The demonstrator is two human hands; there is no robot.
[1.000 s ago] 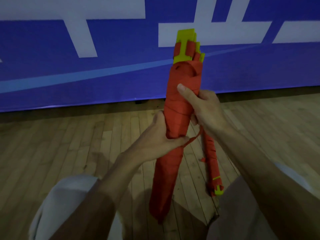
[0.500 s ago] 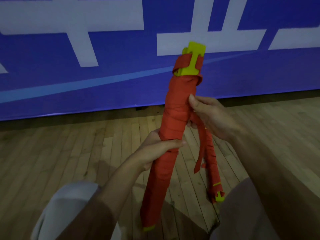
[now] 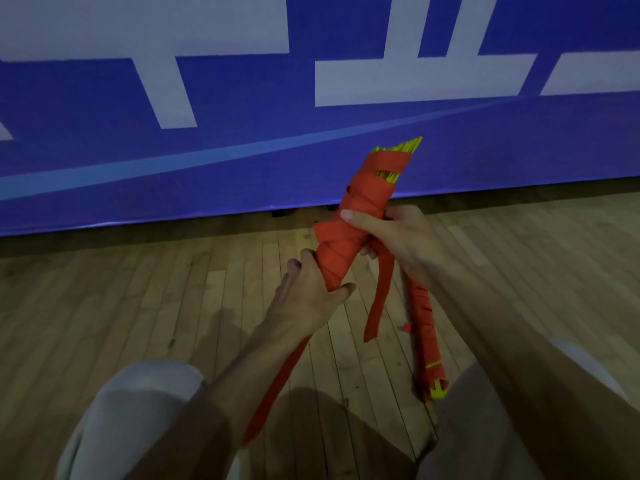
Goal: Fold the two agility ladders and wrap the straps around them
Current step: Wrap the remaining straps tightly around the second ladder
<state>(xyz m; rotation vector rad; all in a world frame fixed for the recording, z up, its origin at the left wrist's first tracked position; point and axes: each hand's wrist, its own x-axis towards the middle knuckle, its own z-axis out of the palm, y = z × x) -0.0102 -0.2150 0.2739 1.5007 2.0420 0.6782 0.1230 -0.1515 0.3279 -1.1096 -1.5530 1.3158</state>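
Note:
A folded agility ladder (image 3: 363, 202), yellow rungs bound in red strap, tilts up to the right in front of me. My left hand (image 3: 308, 292) grips the bundle at its middle from the left. My right hand (image 3: 391, 233) holds it higher up, thumb across the wraps. A loose red strap end (image 3: 379, 299) hangs down below my right hand. A second wrapped ladder (image 3: 427, 344) lies on the floor beside my right forearm, its yellow tip near my knee.
A blue banner (image 3: 242, 133) with white shapes stands close ahead along the wooden floor (image 3: 104, 306). My knees (image 3: 131, 403) in light trousers fill the lower frame.
The bundle has tipped from near upright to leaning right and moved lower. My right hand shifted up along it, and the strap end now hangs free.

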